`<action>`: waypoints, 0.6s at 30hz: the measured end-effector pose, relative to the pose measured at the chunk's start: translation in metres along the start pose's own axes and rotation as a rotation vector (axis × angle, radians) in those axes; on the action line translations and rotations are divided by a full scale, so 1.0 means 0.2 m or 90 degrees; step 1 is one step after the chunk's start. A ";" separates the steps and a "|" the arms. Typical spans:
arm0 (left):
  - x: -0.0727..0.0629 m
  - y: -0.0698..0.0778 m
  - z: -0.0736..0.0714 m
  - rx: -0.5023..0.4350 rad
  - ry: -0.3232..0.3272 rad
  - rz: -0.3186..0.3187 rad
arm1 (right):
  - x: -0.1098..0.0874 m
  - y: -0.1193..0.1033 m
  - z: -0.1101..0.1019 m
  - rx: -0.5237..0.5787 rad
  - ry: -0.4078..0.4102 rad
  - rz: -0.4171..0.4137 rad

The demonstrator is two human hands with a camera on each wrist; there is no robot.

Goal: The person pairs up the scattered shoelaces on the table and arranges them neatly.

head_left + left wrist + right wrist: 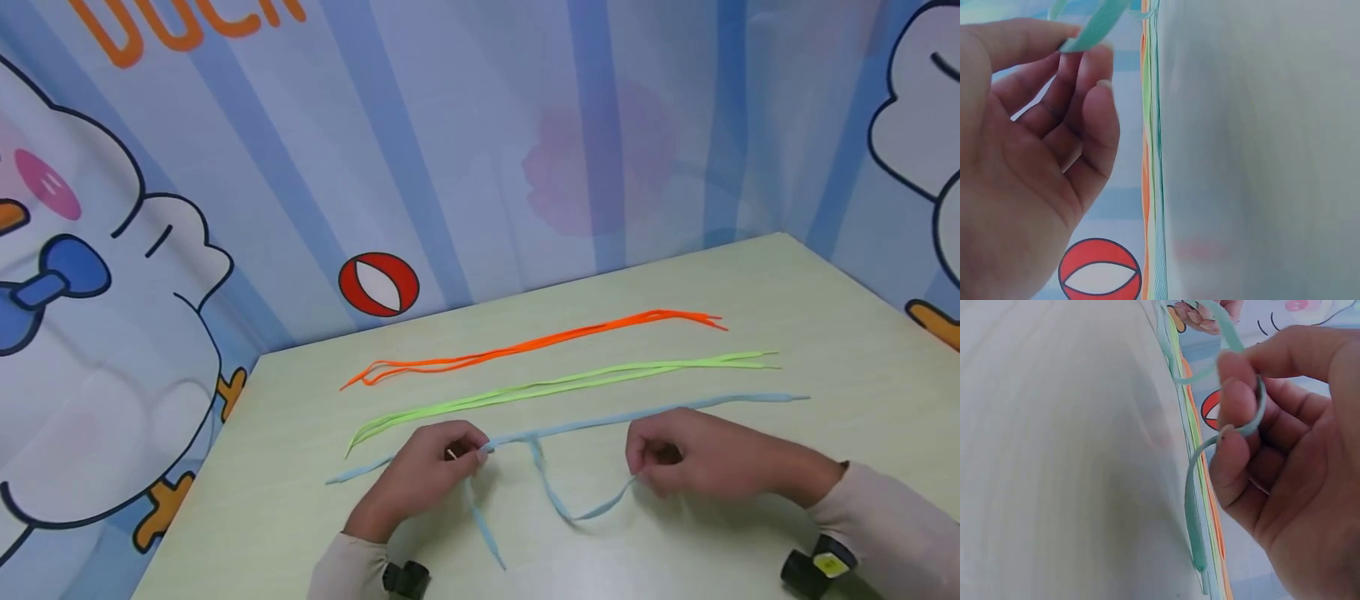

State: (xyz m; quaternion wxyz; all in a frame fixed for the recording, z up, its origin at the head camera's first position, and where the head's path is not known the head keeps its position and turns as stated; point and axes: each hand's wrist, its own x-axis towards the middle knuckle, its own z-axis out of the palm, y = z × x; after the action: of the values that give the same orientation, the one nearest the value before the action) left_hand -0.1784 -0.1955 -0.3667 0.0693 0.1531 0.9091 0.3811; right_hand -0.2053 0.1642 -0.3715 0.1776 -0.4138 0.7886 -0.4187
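A light blue shoelace [553, 493] sags in a loop between the two hands. My left hand [429, 468] pinches it between thumb and forefinger, and a tail hangs below that hand towards the table. At the other side my right hand [708, 454] pinches the lace too. In the right wrist view the lace [1194, 512] winds around the fingers and its tipped end dangles below them. Another stretch of light blue shoelace [750, 399] lies along the table behind both hands, partly hidden by them.
Behind the blue lace lies a pair of lime green shoelaces [570, 382], and further back a pair of orange shoelaces [555, 337]. All rest on a pale wooden table [262, 433]. A striped cartoon backdrop [480, 150] rises along its back and sides.
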 end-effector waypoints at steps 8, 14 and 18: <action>0.01 -0.01 -0.02 -0.035 0.053 -0.014 | -0.01 0.01 -0.01 0.060 0.024 0.006; -0.01 -0.03 -0.02 -0.066 0.100 -0.020 | 0.00 0.00 -0.01 0.055 0.066 0.011; -0.01 -0.04 -0.02 -0.077 0.123 -0.017 | 0.00 -0.01 0.00 0.051 0.106 0.016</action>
State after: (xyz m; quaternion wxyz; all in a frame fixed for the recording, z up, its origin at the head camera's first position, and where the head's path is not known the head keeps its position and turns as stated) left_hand -0.1787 -0.2043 -0.3688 -0.0043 0.0988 0.8888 0.4475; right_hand -0.2052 0.1636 -0.3692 0.1329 -0.3600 0.7884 -0.4808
